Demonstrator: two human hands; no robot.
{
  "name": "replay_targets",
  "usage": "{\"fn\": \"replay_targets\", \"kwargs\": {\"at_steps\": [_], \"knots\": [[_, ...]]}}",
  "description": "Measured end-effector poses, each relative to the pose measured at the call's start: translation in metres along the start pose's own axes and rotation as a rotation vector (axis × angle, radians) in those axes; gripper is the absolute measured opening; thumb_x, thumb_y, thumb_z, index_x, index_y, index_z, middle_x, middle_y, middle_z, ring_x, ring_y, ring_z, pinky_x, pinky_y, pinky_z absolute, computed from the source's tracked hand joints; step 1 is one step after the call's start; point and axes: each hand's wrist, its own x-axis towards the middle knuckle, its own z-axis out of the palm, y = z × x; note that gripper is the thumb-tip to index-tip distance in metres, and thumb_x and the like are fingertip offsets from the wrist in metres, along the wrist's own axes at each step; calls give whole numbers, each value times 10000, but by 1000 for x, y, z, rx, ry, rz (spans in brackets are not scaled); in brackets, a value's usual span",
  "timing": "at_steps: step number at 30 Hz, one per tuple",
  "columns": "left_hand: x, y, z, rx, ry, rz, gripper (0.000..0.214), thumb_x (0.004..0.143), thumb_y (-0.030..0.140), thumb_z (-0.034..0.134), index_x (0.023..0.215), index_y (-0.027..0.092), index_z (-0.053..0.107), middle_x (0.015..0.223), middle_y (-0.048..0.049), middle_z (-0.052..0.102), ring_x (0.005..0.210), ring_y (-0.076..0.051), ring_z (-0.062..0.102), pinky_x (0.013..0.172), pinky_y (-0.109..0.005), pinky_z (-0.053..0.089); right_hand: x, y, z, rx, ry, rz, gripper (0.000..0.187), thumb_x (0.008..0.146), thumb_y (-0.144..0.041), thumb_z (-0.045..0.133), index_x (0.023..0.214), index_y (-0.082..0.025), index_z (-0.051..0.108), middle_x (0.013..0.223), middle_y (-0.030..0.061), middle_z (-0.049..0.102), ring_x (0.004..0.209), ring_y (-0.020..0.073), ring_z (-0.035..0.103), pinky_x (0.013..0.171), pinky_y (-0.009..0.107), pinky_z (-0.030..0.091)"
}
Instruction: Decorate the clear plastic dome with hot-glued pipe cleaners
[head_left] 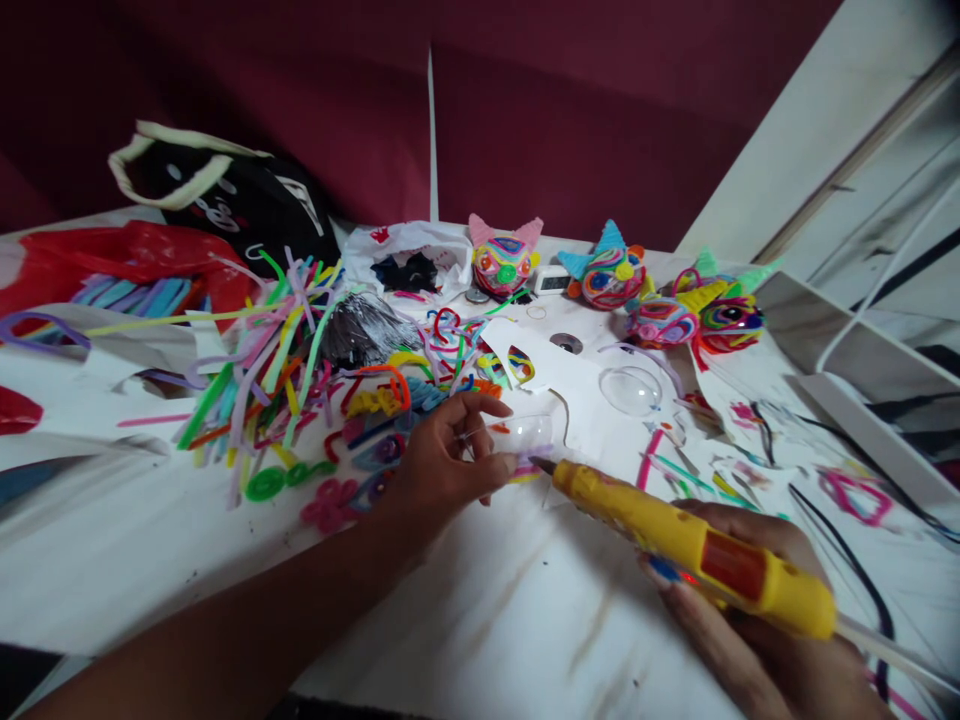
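Observation:
My left hand (446,462) pinches a clear plastic half-sphere (525,433) just above the white table (187,540). My right hand (757,600) grips a yellow glue gun (690,540), and its nozzle tip touches the lower edge of the clear piece. A second clear dome (631,390) lies on white paper a little behind. Coloured pipe cleaners (277,380) are heaped to the left of my left hand, with coiled shapes and a pink flower (328,503) near my wrist.
Several colourful coiled creature heads (504,260) stand in a row at the back. A black tote bag (225,200) and a red plastic bag (127,255) sit at the back left. A white shelf (847,350) runs along the right, against a dark red wall.

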Motion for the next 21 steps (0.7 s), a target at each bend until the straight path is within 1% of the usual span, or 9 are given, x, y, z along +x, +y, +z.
{"fn": "replay_targets", "kwargs": {"at_steps": [3, 7, 9, 14, 18, 21], "knots": [[0, 0, 0, 0, 5, 4, 353, 580, 174, 742, 911, 188, 620, 616, 83, 444, 482, -61, 418, 376, -172, 401, 0, 0, -1, -10, 10, 0, 270, 893, -298, 556, 1150, -225, 518, 973, 73, 591, 792, 188, 649, 580, 226, 573], [1, 1, -1, 2, -5, -6, 359, 583, 180, 740, 918, 190, 614, 591, 88, 449, 464, -59, 430, 384, -173, 393, -4, 4, -2, -31, -15, -19, 275, 874, -267, 569, 1145, -236, 534, 1038, 78, 577, 858, 204, 644, 616, 252, 583], [1, 1, -1, 3, -2, -4, 357, 579, 183, 743, 912, 187, 614, 590, 86, 453, 461, -57, 427, 386, -174, 386, -5, 6, -1, -26, -11, -6, 276, 872, -269, 571, 1143, -235, 539, 1046, 77, 575, 856, 205, 641, 604, 254, 580], [1, 3, -1, 15, 13, 18, 331, 589, 169, 729, 900, 187, 616, 577, 87, 457, 442, -50, 445, 396, -176, 356, -4, 6, 1, 13, 6, 32, 294, 867, -250, 573, 1158, -247, 536, 1003, 74, 593, 788, 215, 640, 522, 272, 558], [1, 4, -1, -21, 10, 16, 330, 591, 174, 732, 899, 187, 614, 588, 87, 459, 443, -50, 444, 393, -177, 353, -4, 4, 3, 53, 12, 55, 304, 871, -263, 560, 1173, -268, 524, 1009, 72, 580, 754, 223, 631, 511, 300, 567], [1, 4, -1, -43, 7, 4, 339, 582, 164, 735, 896, 182, 611, 596, 89, 453, 440, -46, 450, 393, -175, 351, -4, 3, 4, 72, 29, 104, 330, 864, -279, 571, 1187, -271, 505, 968, 68, 584, 714, 227, 622, 459, 304, 553]]}}
